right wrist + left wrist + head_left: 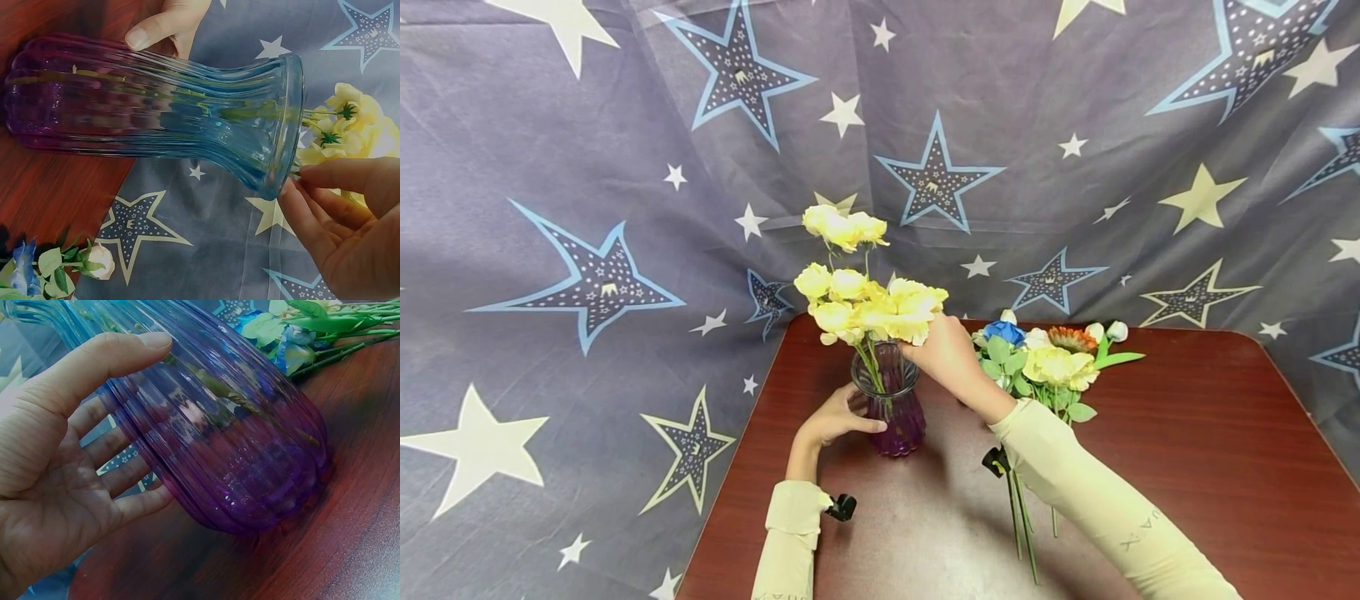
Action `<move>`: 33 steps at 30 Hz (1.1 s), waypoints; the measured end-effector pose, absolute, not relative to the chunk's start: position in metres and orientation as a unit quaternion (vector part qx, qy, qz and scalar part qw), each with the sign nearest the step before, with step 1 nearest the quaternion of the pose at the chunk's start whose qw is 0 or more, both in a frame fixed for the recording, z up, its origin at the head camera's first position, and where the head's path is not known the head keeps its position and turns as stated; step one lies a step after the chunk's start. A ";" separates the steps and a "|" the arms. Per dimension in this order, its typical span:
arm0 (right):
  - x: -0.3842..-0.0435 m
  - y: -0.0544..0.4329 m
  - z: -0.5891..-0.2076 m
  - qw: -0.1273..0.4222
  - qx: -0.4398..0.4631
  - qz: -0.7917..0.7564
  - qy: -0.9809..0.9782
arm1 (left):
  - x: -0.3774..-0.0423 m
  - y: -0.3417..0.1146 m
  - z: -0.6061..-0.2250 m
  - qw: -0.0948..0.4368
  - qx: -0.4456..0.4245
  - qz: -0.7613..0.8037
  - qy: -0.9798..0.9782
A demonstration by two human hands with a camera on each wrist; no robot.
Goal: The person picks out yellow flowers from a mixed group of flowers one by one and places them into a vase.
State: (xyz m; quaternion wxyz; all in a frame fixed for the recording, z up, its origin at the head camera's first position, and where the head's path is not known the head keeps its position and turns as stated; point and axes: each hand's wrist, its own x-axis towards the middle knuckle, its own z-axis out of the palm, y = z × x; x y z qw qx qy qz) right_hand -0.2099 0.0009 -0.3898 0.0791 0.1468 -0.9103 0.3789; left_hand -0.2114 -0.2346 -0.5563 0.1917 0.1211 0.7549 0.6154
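Observation:
A ribbed glass vase (pixel 898 425), purple at its base and blue toward the flared rim, stands upright on the table. My left hand (pixel 837 418) holds it from the left, thumb across the near side and fingers around the back, as the left wrist view shows. Several yellow flowers (pixel 852 314) rise out of the vase, their stems visible through the glass (pixel 219 387). At the rim, my right hand (pixel 353 215) pinches a thin stem between thumb and fingertips. In the head view, yellow blooms partly cover those fingertips.
A bunch of loose flowers lies right of the vase on the brown table (pixel 1210 433): a blue rose (pixel 1004 332), a yellow bloom (pixel 1060 368), an orange flower (pixel 1072 338) and white buds. My right forearm crosses above their stems. A star-patterned cloth (pixel 985 75) hangs behind.

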 end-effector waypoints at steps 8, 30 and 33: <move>-0.208 0.003 -0.388 0.074 0.137 0.383 -0.911 | -0.211 -0.235 -0.557 0.191 0.123 0.612 0.757; -0.207 0.023 -0.383 0.077 0.147 0.409 -0.897 | -0.212 -0.235 -0.558 0.188 0.126 0.613 0.757; -0.207 0.025 -0.384 0.077 0.148 0.418 -0.893 | -0.212 -0.234 -0.557 0.190 0.125 0.615 0.755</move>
